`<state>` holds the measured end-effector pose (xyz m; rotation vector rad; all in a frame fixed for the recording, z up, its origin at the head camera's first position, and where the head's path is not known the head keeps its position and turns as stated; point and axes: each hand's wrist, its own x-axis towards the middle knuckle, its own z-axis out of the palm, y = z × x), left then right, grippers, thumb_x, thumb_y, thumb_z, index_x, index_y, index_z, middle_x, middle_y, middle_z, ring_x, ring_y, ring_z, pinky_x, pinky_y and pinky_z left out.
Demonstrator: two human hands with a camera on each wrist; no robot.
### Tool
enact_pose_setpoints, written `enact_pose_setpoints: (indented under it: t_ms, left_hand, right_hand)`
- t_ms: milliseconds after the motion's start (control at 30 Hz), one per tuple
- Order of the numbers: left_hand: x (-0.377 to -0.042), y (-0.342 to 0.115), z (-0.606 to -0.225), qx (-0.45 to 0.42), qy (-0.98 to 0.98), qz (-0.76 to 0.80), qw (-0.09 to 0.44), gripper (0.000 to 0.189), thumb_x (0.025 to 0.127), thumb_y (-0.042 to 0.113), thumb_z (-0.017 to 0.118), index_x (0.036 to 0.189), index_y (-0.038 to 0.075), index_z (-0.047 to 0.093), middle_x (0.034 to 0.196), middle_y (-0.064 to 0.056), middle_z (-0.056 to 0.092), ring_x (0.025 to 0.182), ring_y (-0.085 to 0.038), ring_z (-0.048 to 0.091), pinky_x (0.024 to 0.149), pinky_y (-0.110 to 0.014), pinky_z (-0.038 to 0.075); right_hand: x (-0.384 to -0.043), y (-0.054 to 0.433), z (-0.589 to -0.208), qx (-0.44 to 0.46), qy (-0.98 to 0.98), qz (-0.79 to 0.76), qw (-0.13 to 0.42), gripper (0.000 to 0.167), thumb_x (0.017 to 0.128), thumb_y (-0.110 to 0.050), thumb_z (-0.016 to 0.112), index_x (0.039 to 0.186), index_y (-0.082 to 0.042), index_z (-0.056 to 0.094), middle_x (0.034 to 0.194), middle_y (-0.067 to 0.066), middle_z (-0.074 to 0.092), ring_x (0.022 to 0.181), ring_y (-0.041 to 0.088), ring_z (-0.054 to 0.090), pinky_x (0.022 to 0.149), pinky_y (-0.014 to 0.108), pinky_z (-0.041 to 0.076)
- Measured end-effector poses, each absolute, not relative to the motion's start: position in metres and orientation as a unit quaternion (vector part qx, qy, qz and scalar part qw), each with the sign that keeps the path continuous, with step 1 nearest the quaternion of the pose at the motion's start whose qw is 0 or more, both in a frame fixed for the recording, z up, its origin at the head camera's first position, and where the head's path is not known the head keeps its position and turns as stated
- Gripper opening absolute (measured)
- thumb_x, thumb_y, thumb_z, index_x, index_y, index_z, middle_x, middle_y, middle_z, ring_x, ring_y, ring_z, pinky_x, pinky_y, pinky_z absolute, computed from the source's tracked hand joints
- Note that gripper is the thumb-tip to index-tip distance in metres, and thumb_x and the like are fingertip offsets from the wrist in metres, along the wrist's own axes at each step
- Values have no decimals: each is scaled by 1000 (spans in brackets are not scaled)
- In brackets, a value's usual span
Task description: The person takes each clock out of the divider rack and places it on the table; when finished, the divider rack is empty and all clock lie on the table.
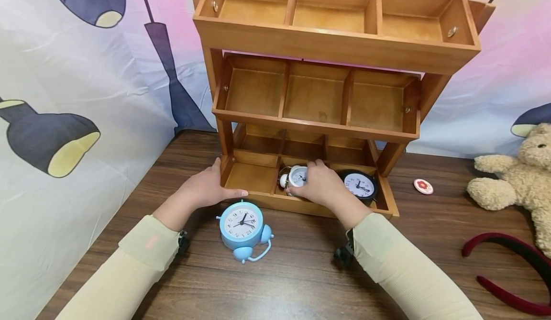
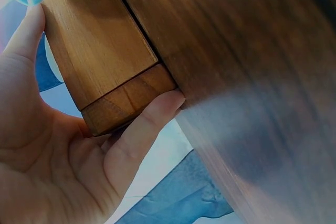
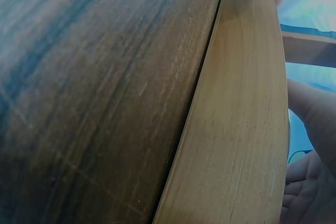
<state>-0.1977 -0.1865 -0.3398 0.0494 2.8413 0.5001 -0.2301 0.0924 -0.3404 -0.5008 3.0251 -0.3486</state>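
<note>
My left hand rests against the front left corner of the wooden shelf, its thumb along the front rim and its fingers, fairly straight, against the side panel. My right hand reaches into the middle compartment of the bottom tier and grips a white twin-bell alarm clock, partly covered by the hand. To its right, a black round clock leans in the right compartment. A light blue twin-bell alarm clock lies face up on the table, just before the shelf, bells toward me.
The shelf's upper tier and middle tier overhang the bottom one. To the right on the brown table lie a round badge with a red flower and a dark red headband, near a seated teddy bear.
</note>
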Motion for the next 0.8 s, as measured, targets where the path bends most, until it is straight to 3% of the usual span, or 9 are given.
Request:
enact_pose_setpoints:
  t_ms: [800]
  left_hand:
    - [-197, -187, -340, 20, 977, 172, 127, 133, 78, 78, 62, 152, -15, 3, 152, -39, 24, 134, -52, 38, 105, -59, 38]
  right_hand:
    - [-230, 92, -340, -160, 980, -117, 25, 80, 78, -61, 74, 121, 5, 60, 114, 19, 58, 87, 26, 59, 79, 44, 53]
